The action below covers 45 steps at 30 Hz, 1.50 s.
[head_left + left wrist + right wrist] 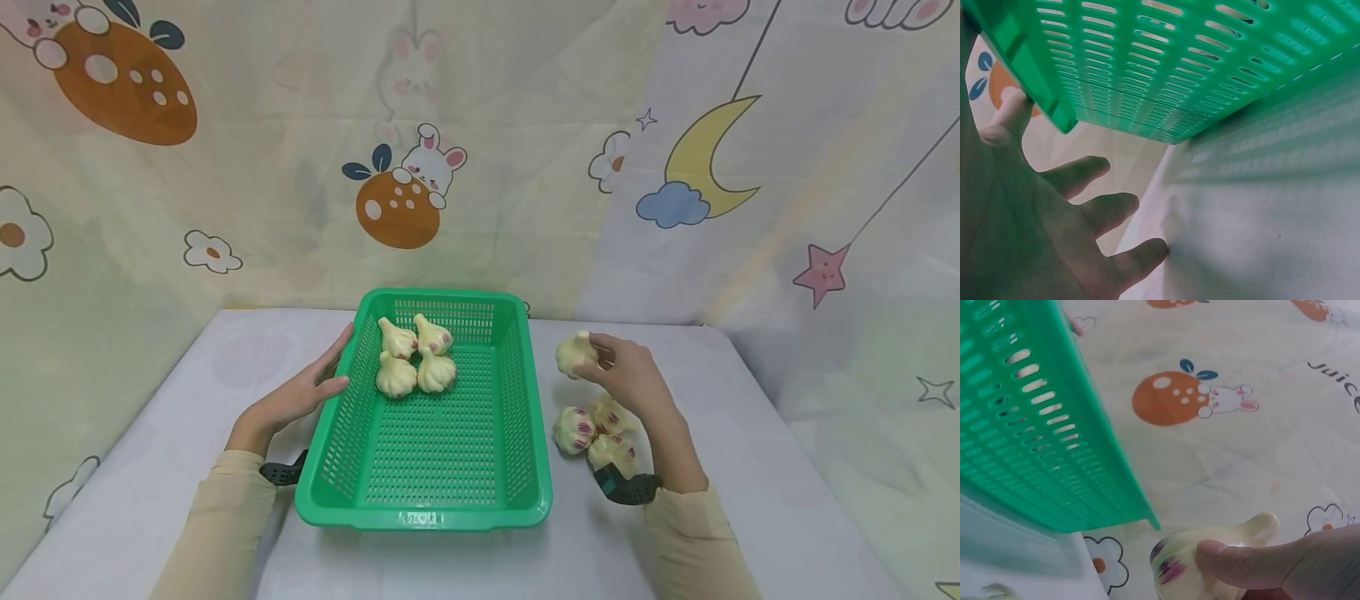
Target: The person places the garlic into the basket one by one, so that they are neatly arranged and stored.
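A green plastic basket (pixel 423 521) stands on the table, with several garlic bulbs (pixel 395 375) grouped in its far left part. My left hand (pixel 303 392) rests against the basket's left rim, fingers straight; the left wrist view shows the same hand (pixel 1054 206) with its fingers spread beside the slotted wall. To the right of the basket, my right hand (pixel 626 371) pinches one garlic bulb (pixel 576 354) above the table. In the right wrist view the thumb presses on that purple-streaked bulb (pixel 1179 565). Just below this hand lie 3 more garlic bulbs (pixel 575 430).
A white cloth covers the table (pixel 420 571). Behind it hangs a patterned curtain (pixel 510 208) with rabbits, oranges and a moon. A black strap (pixel 626 486) is on the right wrist, close to the loose bulbs, and another strap (pixel 283 472) is on the left wrist.
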Motion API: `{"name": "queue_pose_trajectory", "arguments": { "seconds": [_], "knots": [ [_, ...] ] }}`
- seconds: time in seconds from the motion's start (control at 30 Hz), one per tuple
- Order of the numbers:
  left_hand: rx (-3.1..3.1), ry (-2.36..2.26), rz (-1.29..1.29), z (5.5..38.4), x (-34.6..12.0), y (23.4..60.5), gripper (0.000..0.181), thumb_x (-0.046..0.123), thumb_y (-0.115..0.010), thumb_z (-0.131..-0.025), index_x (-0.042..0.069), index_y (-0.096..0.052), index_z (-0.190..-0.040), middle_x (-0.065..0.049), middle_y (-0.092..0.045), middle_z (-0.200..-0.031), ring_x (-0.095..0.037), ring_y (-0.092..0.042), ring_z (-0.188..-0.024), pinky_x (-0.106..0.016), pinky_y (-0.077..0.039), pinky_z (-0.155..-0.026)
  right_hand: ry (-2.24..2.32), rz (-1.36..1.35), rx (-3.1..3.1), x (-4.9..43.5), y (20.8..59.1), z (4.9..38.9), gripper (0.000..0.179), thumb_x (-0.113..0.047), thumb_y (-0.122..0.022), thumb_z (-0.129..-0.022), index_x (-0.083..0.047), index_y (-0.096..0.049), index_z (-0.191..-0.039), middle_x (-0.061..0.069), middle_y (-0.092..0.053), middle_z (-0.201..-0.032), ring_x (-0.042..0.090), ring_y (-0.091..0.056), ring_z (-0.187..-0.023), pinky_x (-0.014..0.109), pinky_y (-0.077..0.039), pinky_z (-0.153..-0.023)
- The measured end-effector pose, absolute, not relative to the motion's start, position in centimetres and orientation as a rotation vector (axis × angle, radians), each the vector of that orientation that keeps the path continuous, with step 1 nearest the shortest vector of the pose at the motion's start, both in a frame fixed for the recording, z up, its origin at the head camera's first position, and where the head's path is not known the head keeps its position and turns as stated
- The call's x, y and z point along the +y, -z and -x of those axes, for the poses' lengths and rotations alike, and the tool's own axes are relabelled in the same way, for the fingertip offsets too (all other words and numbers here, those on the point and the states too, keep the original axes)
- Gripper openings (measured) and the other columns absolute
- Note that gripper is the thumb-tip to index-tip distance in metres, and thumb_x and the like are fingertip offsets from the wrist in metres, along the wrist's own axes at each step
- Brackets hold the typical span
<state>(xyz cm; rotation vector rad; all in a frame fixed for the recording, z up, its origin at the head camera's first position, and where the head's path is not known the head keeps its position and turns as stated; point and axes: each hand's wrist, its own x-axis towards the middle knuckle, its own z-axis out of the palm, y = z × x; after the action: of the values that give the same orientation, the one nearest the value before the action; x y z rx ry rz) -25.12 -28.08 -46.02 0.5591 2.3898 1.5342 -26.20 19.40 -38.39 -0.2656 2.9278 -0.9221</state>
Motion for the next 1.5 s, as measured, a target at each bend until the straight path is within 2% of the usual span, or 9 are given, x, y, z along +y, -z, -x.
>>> {"name": "queue_pose_trajectory", "arguments": {
  "seconds": [0.43, 0.8, 0.97, 1.27, 1.5],
  "knots": [
    [2.378, -1.542, -0.569, 25.2, -28.2, 46.1, 0.074, 0.027, -0.046, -0.100, 0.045, 0.007, -0.149, 0.006, 0.010, -0.160, -0.032, 0.006, -0.147, -0.070, -0.009, -0.108, 0.962, 0.304, 2.940, 18.3, 37.2, 25.0, 0.067, -0.037, -0.069, -0.086, -0.003, -0.046, -0.140, 0.021, -0.053, -0.136, 0.038, -0.056, -0.119, 0.048, -0.049, -0.093],
    [2.399, -1.530, -0.574, 25.3, -28.3, 46.3, 0.073, 0.029, -0.046, -0.100, 0.044, 0.006, -0.150, 0.004, 0.008, -0.160, -0.034, 0.002, -0.147, -0.069, -0.010, -0.108, 0.976, 0.375, 2.951, 17.5, 36.3, 23.9, 0.067, -0.035, -0.069, -0.087, -0.002, -0.046, -0.139, 0.022, -0.052, -0.137, 0.037, -0.056, -0.119, 0.047, -0.049, -0.092],
    [2.397, -1.532, -0.575, 25.3, -28.2, 46.4, 0.073, 0.029, -0.045, -0.100, 0.043, 0.006, -0.150, 0.005, 0.008, -0.160, -0.033, 0.004, -0.147, -0.070, -0.009, -0.108, 1.015, 0.416, 2.953, 17.2, 36.2, 23.5, 0.063, -0.032, -0.071, -0.085, -0.005, -0.049, -0.138, 0.018, -0.055, -0.134, 0.035, -0.058, -0.117, 0.045, -0.050, -0.092],
    [2.426, -1.499, -0.593, 25.1, -28.3, 46.1, 0.074, 0.027, -0.045, -0.100, 0.038, 0.006, -0.151, -0.002, 0.009, -0.161, -0.038, 0.004, -0.146, -0.072, -0.009, -0.106, 1.099, 0.499, 2.929, 16.0, 35.8, 22.5, 0.061, -0.027, -0.073, -0.084, -0.005, -0.051, -0.136, 0.015, -0.059, -0.131, 0.031, -0.060, -0.115, 0.040, -0.052, -0.089],
    [2.422, -1.500, -0.583, 24.9, -28.1, 45.8, 0.073, 0.025, -0.045, -0.100, 0.037, 0.006, -0.152, -0.001, 0.007, -0.161, -0.036, 0.004, -0.147, -0.070, -0.009, -0.108, 1.140, 0.576, 2.892, 14.8, 35.8, 21.8, 0.059, -0.024, -0.075, -0.082, -0.005, -0.054, -0.133, 0.012, -0.056, -0.136, 0.030, -0.061, -0.114, 0.038, -0.053, -0.087]
  ]
}}
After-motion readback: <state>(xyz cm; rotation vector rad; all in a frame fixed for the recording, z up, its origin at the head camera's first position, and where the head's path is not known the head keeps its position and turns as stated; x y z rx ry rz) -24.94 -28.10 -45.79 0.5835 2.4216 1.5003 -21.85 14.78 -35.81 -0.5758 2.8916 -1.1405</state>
